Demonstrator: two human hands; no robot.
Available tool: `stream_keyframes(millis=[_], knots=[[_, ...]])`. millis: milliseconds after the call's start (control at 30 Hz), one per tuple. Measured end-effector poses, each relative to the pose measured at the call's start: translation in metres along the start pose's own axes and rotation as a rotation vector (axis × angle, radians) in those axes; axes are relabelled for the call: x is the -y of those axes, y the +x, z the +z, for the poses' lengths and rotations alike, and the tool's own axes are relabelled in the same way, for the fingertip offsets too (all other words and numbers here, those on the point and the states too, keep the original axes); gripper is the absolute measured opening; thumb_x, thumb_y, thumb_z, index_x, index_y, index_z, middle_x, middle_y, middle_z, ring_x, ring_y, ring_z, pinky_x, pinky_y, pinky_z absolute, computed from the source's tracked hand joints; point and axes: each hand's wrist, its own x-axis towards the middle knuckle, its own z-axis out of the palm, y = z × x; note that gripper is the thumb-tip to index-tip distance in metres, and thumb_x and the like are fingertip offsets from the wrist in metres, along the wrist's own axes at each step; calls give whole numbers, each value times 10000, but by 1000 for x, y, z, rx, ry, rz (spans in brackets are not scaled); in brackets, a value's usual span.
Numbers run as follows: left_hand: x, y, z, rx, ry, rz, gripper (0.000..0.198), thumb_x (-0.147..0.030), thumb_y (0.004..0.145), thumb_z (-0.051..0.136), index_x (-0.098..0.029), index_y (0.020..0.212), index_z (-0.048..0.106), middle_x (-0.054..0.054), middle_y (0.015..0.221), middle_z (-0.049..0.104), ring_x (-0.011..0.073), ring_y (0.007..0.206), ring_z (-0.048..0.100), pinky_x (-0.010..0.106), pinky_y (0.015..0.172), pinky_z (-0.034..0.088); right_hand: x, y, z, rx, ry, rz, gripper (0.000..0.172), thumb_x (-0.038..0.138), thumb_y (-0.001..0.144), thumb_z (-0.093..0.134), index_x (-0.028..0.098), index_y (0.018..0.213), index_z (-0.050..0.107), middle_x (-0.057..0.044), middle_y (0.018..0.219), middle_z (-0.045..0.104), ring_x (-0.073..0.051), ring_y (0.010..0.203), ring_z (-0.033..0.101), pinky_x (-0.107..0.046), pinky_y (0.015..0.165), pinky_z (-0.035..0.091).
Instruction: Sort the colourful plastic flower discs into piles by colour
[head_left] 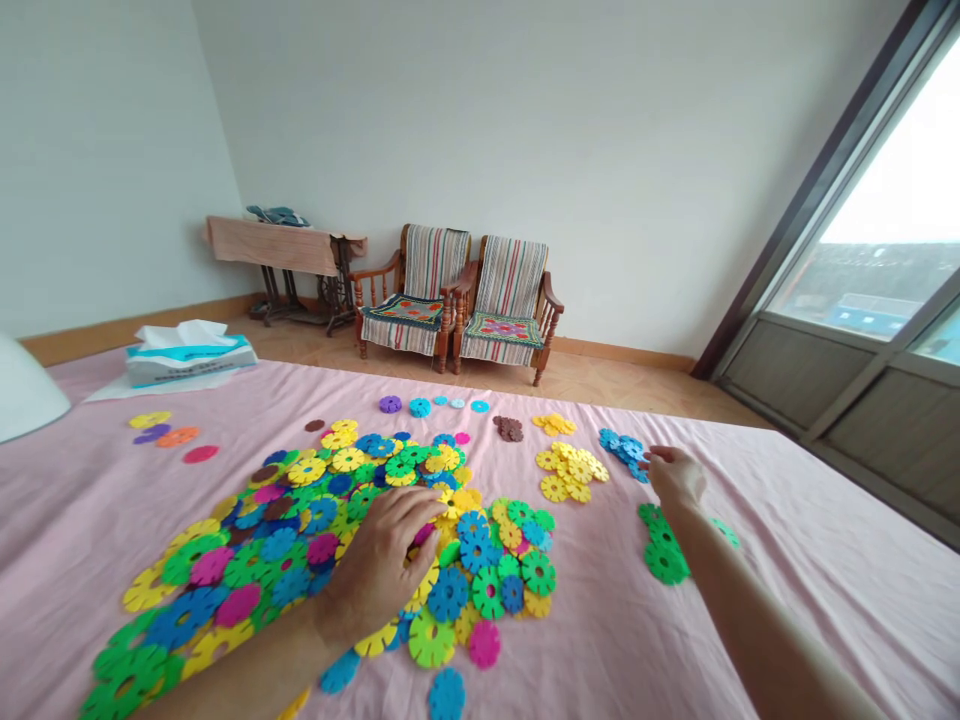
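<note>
A large heap of multicoloured plastic snowflake discs (307, 515) covers the left and middle of the pink cloth. My left hand (390, 550) rests on the heap's right part, thumb and fingers apart, with a magenta disc (424, 535) showing in the gap. Farther right, my right hand (675, 475) has its fingertips pinched together at the edge of a small pile of blue discs (621, 446), on a blue disc (640, 470). Green discs (666, 555) lie beneath my right forearm, partly hidden by it. Beside the blue pile are yellow discs (571, 470).
Smaller groups of brown discs (510, 429) and orange-yellow discs (554, 424) lie toward the far edge. Single purple (390, 404) and light blue discs (420, 407) form a row. A tissue box (191, 358) stands at left. Two wooden chairs (510, 290) are beyond.
</note>
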Motion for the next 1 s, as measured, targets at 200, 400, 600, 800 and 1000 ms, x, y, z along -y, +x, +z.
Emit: stream_keyframes(millis=[200, 400, 600, 800, 1000], knots=[[1, 0, 1, 4, -15, 0, 244, -141, 834, 506, -227, 1031, 621, 58, 1085, 653, 224, 1060, 579, 382, 928, 478, 35, -73, 10, 216, 92, -251, 257, 268, 751, 482, 165, 876, 681, -52, 791, 725, -181, 667, 676, -274, 629, 480], [-3, 1, -2, 17, -22, -26, 175, -150, 837, 508, -213, 971, 601, 57, 1019, 642, 224, 1014, 586, 374, 902, 476, 46, -142, 24, 499, 57, -616, 241, 206, 799, 462, 192, 881, 688, -72, 866, 707, -203, 794, 644, -311, 707, 477], [-7, 3, -5, 28, -33, -43, 110, -135, 850, 469, -192, 877, 560, 61, 922, 608, 219, 926, 567, 375, 837, 471, 37, -158, 26, 504, -9, -657, 277, 157, 785, 461, 173, 956, 678, -85, 898, 683, -215, 843, 623, -327, 742, 471], [-9, 3, -6, 28, -47, -60, 121, -118, 846, 468, -198, 869, 556, 56, 900, 600, 209, 905, 559, 359, 823, 471, 51, -168, 15, 675, 154, -528, 276, 147, 765, 444, 181, 902, 681, -40, 820, 705, -184, 742, 640, -296, 653, 472], [-8, 1, -5, 15, -52, -43, 136, -113, 834, 496, -207, 899, 568, 58, 977, 627, 220, 992, 563, 366, 883, 465, 70, -182, 7, 696, 227, -561, 220, 212, 820, 486, 190, 912, 685, -45, 850, 693, -182, 761, 624, -305, 678, 472]])
